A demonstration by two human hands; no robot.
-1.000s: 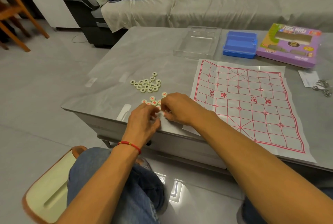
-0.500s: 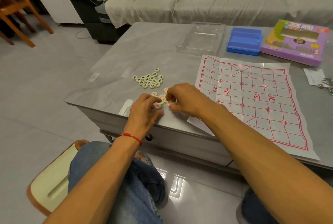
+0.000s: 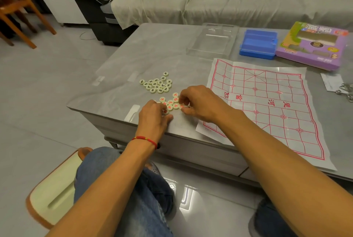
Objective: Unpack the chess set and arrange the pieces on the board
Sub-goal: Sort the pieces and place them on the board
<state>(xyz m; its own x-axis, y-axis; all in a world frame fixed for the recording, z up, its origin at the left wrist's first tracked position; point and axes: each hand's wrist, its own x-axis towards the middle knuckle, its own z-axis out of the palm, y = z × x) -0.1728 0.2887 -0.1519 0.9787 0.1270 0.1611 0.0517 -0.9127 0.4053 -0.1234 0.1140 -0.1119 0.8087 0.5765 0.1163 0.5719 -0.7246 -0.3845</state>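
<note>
A paper board (image 3: 267, 107) with a red grid lies flat on the grey table (image 3: 152, 61), with no pieces on it. Left of it sit two heaps of round cream pieces: several black-lettered pieces (image 3: 157, 85) farther away and several red-lettered pieces (image 3: 171, 103) near the table's front edge. My left hand (image 3: 153, 117) rests at the near side of the red heap with its fingers curled onto the pieces. My right hand (image 3: 198, 103) reaches in from the right, its fingers bent and pinching at red pieces. Both hands hide part of that heap.
A clear plastic tray (image 3: 213, 41), a blue plastic case (image 3: 257, 44) and a purple game box (image 3: 311, 45) stand along the table's far side. A white card (image 3: 331, 82) and metal keys (image 3: 345, 91) lie at the right edge. A sofa (image 3: 229, 2) stands behind.
Both hands stay at the red heap, their fingers shifting among the pieces. More red pieces show between the hands now. The camera has tilted a little.
</note>
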